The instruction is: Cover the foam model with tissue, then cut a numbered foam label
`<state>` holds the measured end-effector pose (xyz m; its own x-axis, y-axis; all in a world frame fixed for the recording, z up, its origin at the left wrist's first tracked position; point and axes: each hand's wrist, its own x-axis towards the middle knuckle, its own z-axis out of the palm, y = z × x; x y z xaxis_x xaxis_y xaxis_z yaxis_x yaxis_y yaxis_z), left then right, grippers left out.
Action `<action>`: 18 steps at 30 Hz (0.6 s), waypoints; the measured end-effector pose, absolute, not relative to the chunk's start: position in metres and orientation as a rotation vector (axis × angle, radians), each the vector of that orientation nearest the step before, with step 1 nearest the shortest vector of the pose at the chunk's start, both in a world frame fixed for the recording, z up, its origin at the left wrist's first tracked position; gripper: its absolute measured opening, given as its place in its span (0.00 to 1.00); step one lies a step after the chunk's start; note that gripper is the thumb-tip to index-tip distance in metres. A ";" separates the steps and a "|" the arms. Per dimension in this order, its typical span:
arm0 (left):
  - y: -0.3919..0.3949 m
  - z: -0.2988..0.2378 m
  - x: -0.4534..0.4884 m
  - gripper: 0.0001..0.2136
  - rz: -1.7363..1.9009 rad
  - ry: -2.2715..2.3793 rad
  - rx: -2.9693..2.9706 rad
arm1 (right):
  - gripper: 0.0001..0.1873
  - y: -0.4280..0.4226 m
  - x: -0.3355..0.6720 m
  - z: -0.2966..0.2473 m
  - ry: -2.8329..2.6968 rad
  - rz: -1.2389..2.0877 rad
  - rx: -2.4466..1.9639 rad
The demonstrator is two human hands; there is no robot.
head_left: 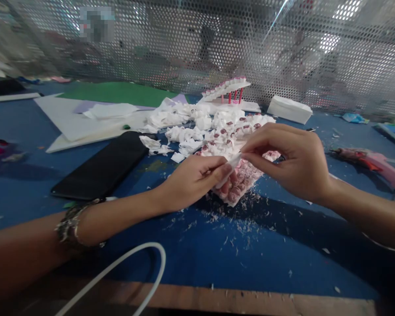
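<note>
Between my two hands is a small piece of white tissue paper [234,161]. My left hand [197,177] pinches its lower end between thumb and fingers. With thumb and forefinger my right hand [288,153] grips the upper end. Just beneath and behind them lies a white panel covered in pinkish-brown round lumps [246,177], partly hidden by my hands. Its far part carries white paper tufts with dark red pieces [228,131]. Crumpled white tissue [184,134] is heaped beside it on the left.
A black phone [102,164] lies at left, near white and green sheets [108,94]. A pink glue gun [375,164] rests at right. Behind stand a small model on red posts [228,90], a folded white paper block [289,109] and a perforated metal screen [171,48]. A white cable [151,245] loops in front.
</note>
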<state>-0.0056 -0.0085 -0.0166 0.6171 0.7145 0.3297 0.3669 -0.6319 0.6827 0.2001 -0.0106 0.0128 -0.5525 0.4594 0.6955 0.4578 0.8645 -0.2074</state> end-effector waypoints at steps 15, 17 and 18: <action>-0.009 -0.025 -0.006 0.15 0.827 0.806 2.278 | 0.08 -0.014 0.195 -0.004 -2.406 -0.181 -0.520; -0.008 -0.027 -0.008 0.14 0.800 0.788 2.312 | 0.09 -0.017 0.195 -0.002 -2.431 -0.186 -0.508; -0.007 -0.027 -0.009 0.15 0.788 0.794 2.335 | 0.10 -0.018 0.195 -0.001 -2.453 -0.192 -0.509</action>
